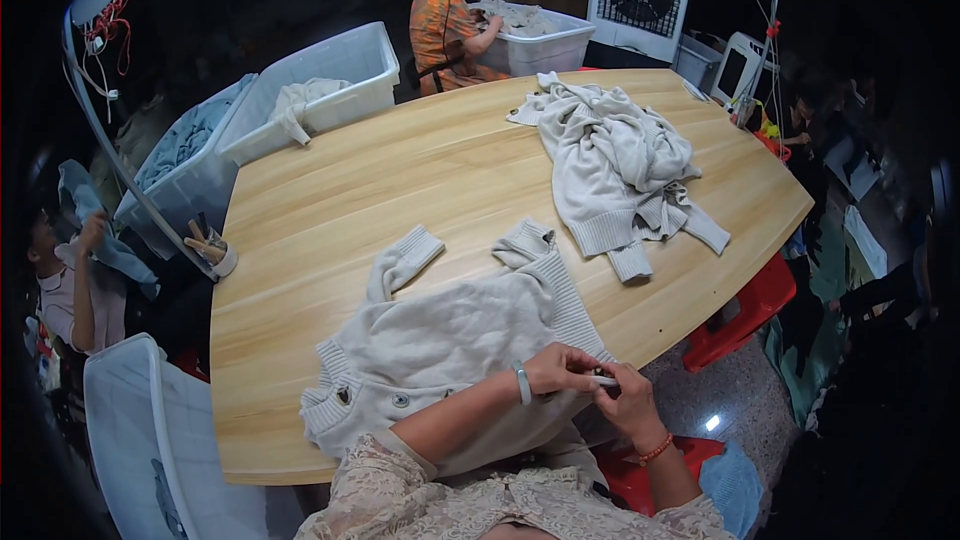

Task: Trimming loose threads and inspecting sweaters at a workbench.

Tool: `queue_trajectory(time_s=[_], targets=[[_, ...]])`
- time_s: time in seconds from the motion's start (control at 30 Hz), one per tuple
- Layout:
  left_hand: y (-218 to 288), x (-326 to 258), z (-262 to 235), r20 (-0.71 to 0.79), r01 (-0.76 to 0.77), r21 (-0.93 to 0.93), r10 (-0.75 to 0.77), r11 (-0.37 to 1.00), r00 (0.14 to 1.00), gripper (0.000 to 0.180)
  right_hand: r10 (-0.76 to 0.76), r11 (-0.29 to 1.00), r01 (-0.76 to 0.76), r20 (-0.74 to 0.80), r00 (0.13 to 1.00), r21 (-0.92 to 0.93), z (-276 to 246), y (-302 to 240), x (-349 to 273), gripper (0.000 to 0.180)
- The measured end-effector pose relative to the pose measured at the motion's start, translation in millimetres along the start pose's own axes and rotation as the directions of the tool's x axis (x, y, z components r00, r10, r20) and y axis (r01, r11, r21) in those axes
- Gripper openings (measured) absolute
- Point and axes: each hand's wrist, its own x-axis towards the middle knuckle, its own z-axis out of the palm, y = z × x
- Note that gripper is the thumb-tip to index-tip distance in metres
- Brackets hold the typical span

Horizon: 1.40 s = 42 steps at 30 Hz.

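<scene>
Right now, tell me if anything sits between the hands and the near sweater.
Nothing visible does. The left hand and right hand meet at the sweater hem, pinching a small item there. The other sweater lies apart, farther up the table.

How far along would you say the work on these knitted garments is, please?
Done: nothing shows a finished garment. In hand: the left hand and right hand pinch a small item at the edge of the cream cardigan. Left: a heap of pale knitwear lies untouched farther up the wooden table.
</scene>
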Motion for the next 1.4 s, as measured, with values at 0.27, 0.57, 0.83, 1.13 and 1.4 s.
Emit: queue_trajectory(time_s=[0.27,0.57,0.83,1.13,1.4], targets=[[8.7,-20.7,17.4,-0.287,0.006,0.665,0.248,0.746,0.925,0.028,0.078,0.97,-0.113,0.165,0.983,0.217,-0.1,2.9,13.3,0.029],[-1.6,-15.3,9.8,-0.305,-0.011,0.56,0.219,0.828,0.927,0.023,0.155,0.94,-0.192,0.151,0.976,0.281,6.3,15.0,7.4,0.024],[6.9,-23.4,2.7,-0.206,-0.157,0.396,0.254,0.905,0.945,0.018,0.073,0.919,-0.196,0.339,0.938,0.343,-15.1,3.2,23.3,0.018],[38.5,-43.8,-1.3,-0.397,-0.114,0.314,0.239,0.942,0.886,0.027,0.177,0.674,-0.409,0.403,0.898,0.615,-6.6,6.2,54.3,0.014],[134.8,-202.4,-110.0,-0.966,-0.743,-0.024,0.175,0.669,0.189,0.043,0.1,0.867,-0.27,0.384,0.918,0.42,18.5,-24.0,77.7,0.021]])
